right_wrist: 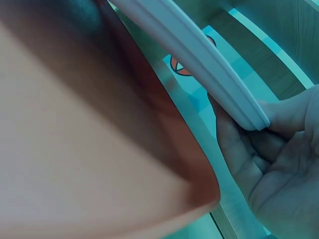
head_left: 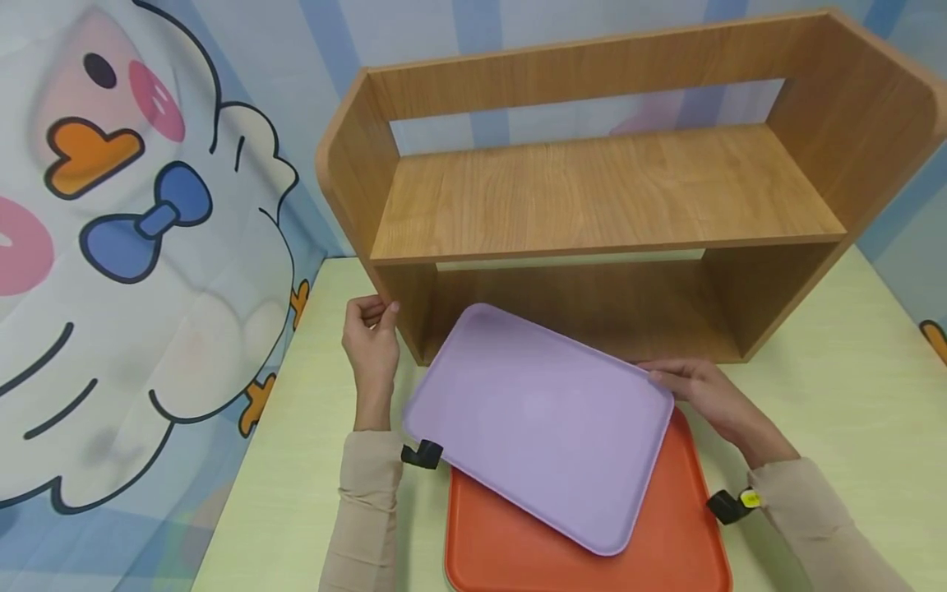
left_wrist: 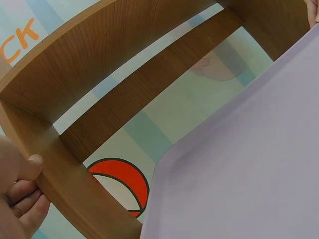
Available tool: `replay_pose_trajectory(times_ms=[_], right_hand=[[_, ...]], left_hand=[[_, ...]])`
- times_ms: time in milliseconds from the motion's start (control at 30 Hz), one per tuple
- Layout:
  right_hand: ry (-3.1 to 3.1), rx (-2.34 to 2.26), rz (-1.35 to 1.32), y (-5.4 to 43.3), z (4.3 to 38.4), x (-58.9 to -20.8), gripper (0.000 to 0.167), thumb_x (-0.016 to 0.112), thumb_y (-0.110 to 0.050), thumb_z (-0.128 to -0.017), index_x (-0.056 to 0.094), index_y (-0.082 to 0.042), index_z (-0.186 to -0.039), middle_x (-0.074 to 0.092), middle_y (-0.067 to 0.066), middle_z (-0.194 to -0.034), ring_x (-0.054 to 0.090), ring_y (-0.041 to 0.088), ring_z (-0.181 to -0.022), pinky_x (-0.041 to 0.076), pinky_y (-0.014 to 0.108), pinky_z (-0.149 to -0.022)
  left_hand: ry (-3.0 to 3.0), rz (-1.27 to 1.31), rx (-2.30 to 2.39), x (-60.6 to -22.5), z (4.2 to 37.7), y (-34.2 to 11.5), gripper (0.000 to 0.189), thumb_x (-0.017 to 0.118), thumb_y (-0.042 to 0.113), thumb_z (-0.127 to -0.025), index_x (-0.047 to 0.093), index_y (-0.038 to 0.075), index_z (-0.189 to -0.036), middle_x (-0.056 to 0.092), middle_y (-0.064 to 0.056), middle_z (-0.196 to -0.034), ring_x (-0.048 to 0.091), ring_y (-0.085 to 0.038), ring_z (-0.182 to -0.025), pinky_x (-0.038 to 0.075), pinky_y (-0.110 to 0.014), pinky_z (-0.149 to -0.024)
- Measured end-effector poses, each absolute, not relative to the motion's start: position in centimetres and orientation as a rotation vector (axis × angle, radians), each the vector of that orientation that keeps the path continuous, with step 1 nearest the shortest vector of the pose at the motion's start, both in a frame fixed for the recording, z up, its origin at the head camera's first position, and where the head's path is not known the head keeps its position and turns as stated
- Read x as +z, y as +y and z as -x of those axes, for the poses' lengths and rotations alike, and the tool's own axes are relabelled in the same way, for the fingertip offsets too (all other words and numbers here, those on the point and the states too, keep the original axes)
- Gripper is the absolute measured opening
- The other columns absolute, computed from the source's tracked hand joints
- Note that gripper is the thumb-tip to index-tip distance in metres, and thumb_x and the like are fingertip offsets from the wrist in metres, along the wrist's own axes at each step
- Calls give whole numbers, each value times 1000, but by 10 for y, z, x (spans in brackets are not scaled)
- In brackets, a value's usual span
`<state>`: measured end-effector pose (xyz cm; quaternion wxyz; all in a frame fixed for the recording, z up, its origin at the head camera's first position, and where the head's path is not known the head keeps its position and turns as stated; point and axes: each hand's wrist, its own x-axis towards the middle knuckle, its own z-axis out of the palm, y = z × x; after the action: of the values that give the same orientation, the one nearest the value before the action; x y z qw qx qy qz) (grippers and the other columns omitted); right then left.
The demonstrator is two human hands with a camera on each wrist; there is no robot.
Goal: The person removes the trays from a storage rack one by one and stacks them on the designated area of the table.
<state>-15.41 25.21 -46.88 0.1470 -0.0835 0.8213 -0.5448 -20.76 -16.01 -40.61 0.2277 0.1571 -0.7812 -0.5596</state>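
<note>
A lilac tray (head_left: pixel 540 419) is tilted in front of the lower opening of a two-level wooden shelf (head_left: pixel 607 193). My right hand (head_left: pixel 710 399) pinches the tray's right corner; in the right wrist view the thumb lies on one side of the rim (right_wrist: pixel 199 64) and the fingers curl beneath it. An orange-red tray (head_left: pixel 699 518) lies under the lilac one, partly covered by it. At the shelf's left end, my left hand (head_left: pixel 373 349) grips the front edge of the side panel (left_wrist: pixel 65 174) between thumb and curled fingers.
The shelf stands on a pale yellow table (head_left: pixel 296 460) against a blue-striped backdrop. A large cartoon duck (head_left: pixel 207 353) is printed on the cloth at the left. Small black devices (head_left: pixel 728 506) sit at both wrists.
</note>
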Motion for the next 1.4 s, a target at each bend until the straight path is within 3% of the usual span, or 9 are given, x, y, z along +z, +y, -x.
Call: replay_pose_trajectory(times_ms=[500,667,1067,1400], right_hand=[[2325,-1456,325,263,163,-465,33,51,-20,-98,64,-2,-122,64,16,-122,57,12,-106,47,35,-90],[2334,-1443,354,266,164,-464,31,52,-18,-97,65,-4,-121,65,14,-121,58,9,-105,45,36,-91],[2315,-1483,447,269,166,-470,29,57,-17,-95,67,-1,-116,70,0,-112,59,0,-101,45,20,-85],[2272,-1498,505,272,169,-472,27,58,-15,-94,68,2,-113,71,-4,-106,61,0,-98,46,17,-83]], left_hand=[[-2145,-410,-1546,-407,208,-161,25,63,16,-92,54,4,-113,58,-8,-106,54,-17,-98,50,-31,-88],[-2154,-423,-1541,-407,208,-160,26,62,17,-93,54,5,-114,58,-8,-107,54,-17,-100,50,-30,-89],[-2161,-433,-1552,-405,207,-160,26,61,17,-93,53,6,-115,57,-7,-108,54,-17,-101,50,-30,-89],[-2160,-425,-1557,-405,207,-160,26,61,17,-94,53,5,-116,57,-8,-109,54,-17,-101,50,-30,-90]])
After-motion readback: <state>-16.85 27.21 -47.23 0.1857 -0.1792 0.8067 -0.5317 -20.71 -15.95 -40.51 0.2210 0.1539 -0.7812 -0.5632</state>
